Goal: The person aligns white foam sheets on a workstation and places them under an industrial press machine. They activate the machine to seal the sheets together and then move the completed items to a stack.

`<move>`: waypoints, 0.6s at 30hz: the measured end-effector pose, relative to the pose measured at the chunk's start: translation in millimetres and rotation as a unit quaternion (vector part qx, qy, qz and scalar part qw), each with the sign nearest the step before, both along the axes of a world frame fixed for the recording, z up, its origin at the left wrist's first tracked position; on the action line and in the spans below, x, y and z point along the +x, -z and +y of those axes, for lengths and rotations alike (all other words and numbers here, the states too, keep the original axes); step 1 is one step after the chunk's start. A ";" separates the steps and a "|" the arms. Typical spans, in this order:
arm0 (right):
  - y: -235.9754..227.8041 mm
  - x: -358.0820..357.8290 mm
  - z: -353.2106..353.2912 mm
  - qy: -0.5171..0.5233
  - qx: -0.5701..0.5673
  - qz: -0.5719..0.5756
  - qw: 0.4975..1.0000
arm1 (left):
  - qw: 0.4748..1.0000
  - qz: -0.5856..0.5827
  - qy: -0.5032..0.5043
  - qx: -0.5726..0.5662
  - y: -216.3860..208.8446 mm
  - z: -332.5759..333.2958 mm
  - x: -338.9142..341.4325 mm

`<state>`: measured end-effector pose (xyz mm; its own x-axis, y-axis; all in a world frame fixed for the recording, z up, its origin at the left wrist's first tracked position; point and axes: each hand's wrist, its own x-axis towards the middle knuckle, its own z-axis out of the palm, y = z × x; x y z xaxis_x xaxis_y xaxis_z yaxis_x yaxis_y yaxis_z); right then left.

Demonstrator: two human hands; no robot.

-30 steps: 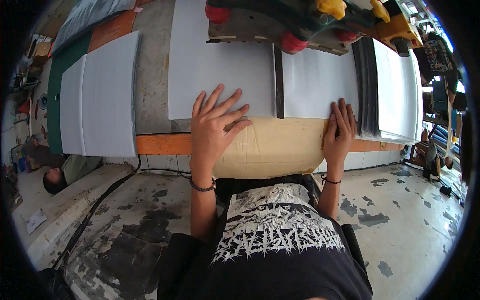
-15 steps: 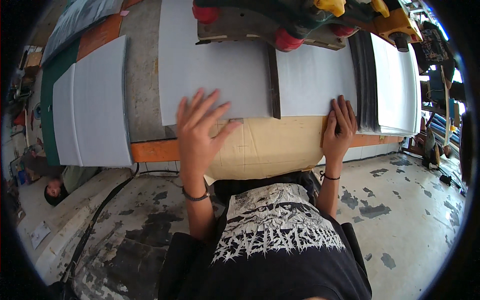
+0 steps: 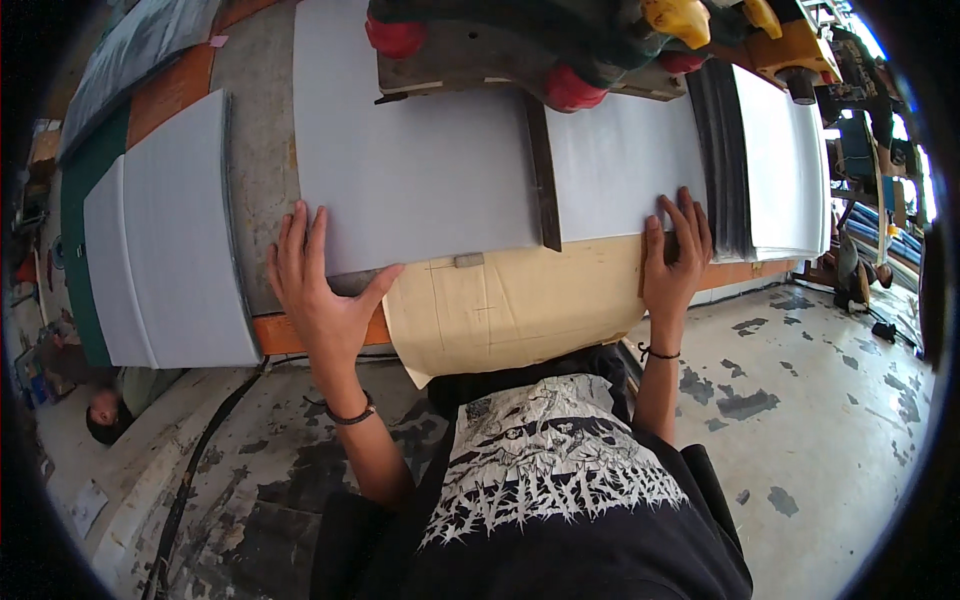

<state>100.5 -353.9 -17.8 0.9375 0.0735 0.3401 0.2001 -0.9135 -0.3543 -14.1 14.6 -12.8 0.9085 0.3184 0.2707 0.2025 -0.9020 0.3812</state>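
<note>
A light grey sheet lies on the workbench, reaching under a machine's metal plate. At its near left corner is my left hand, fingers spread and thumb along the near edge. My right hand rests with parted fingers on the near right part of a second light sheet. Between the two sheets runs a narrow dark metal bar. Tan cardboard with pencil lines hangs over the bench's front edge, between my hands and my body.
A stack of pale sheets with dark edges stands at the right. More grey sheets lie at the left. Overhead is a green machine with red knobs and yellow parts. Someone else is at the far left.
My left hand has moved left, from above the sheet to its near left corner. My right hand has stayed about in place, its fingers now more apart. The view has tilted slightly.
</note>
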 end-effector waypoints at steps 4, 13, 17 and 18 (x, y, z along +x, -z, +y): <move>2.9 1.0 -3.6 -0.002 0.013 0.004 1.000 | 1.000 0.003 -0.010 0.001 -0.5 -1.6 0.4; 4.5 -1.7 -4.6 -0.014 0.005 -0.007 1.000 | 0.997 -0.038 -0.060 -0.017 10.8 -3.4 0.6; 5.9 -1.9 -4.8 -0.013 -0.002 -0.015 1.000 | 0.996 -0.044 -0.076 0.004 8.8 -7.3 3.8; 5.6 -2.2 -4.5 -0.012 -0.005 -0.015 1.000 | 0.996 -0.041 -0.078 0.006 8.8 -7.2 3.6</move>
